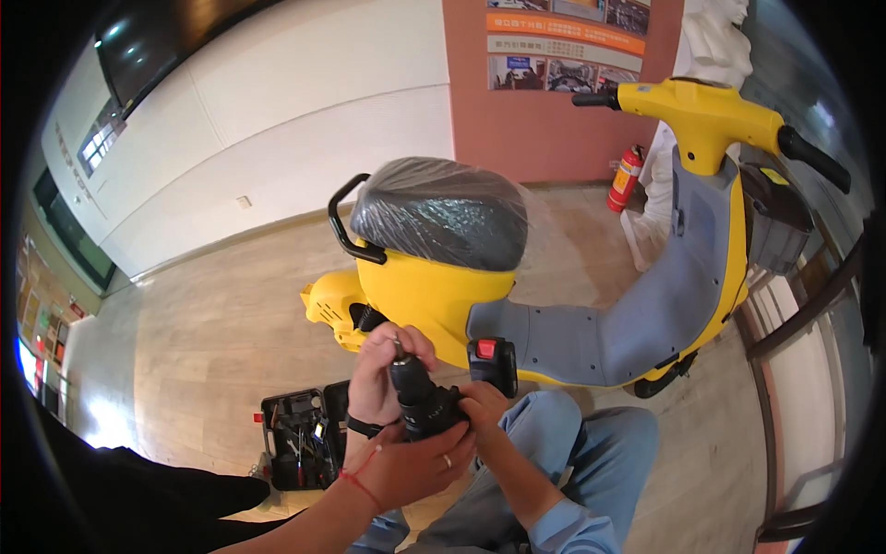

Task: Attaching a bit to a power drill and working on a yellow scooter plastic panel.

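Observation:
A black cordless drill (420, 392) is held over my lap, its chuck pointing up and a short bit (399, 348) at the tip. My left hand (371, 369), with a dark band at the wrist, curls its fingers round the chuck end beside the bit. On the handle side, my right hand (484, 406) grips the drill just below its black battery (494, 363), which has a red button. Another person's hand (429, 462), wearing a ring and red string, reaches in from the lower left and supports the drill's body. Its fingers partly hide the drill.
Just beyond stands a yellow scooter (415, 286) with a plastic-wrapped seat (443, 212). An open black tool case (300, 439) lies on the floor at left, near a person's dark clothing (157, 489). Farther back are a fire extinguisher (626, 177) and a white statue (711, 51).

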A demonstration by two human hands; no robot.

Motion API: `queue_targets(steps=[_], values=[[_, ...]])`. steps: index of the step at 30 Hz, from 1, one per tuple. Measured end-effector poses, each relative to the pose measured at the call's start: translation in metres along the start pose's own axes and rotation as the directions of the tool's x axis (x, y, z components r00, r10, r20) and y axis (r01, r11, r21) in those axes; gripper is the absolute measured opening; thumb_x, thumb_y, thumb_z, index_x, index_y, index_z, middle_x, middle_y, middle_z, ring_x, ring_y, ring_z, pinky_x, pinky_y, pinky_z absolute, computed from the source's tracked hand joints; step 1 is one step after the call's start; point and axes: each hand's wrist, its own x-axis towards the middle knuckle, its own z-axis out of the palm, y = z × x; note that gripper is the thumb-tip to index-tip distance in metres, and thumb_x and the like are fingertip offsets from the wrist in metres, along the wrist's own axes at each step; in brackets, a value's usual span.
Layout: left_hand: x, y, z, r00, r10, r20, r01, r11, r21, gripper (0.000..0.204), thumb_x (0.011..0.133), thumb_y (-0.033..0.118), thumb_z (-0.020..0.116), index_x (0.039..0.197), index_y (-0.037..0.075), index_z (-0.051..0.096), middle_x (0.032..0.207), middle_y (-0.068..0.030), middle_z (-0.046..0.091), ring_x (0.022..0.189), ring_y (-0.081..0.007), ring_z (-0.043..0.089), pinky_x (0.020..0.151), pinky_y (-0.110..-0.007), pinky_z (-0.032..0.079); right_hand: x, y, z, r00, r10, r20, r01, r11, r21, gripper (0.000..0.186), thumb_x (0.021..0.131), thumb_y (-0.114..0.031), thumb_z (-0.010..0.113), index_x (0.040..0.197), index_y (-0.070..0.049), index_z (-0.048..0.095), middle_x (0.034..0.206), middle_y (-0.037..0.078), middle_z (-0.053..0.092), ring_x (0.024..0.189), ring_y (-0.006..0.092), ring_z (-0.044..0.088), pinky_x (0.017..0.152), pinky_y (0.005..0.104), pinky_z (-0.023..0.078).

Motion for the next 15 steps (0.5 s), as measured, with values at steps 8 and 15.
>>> queue_targets(steps=[8,15], values=[[-0.015,0.027,0.024,0.938,-0.289,-0.194,0.113,0.781,-0.615,0.025,0.099,0.031,0.055,0.109,0.008,0.052,0.092,-0.0046,0.047,0.088,-0.0199,0.045,0.085,-0.035,0.040,-0.005,0.001,0.005,0.998,0.070,-0.008,-0.070,0.997,0.021,0.024,0.067,-0.013,0.068,0.082,-0.007,0.051,0.082,0.010,0.066,0.064,0.0273,0.063,0.055,0.0348,0.047],[-0.082,0.077,0.071,0.670,-0.645,0.368,-0.009,-0.503,-0.864,0.055,0.085,0.026,0.071,0.132,0.003,0.051,0.126,-0.0120,0.051,0.117,-0.0230,0.049,0.102,-0.034,0.041,0.053,-0.044,0.021,0.987,0.093,0.133,-0.104,0.992,0.076,0.038,0.066,-0.022,0.076,0.093,-0.009,0.053,0.093,0.010,0.066,0.079,0.0292,0.065,0.073,0.0403,0.051]])
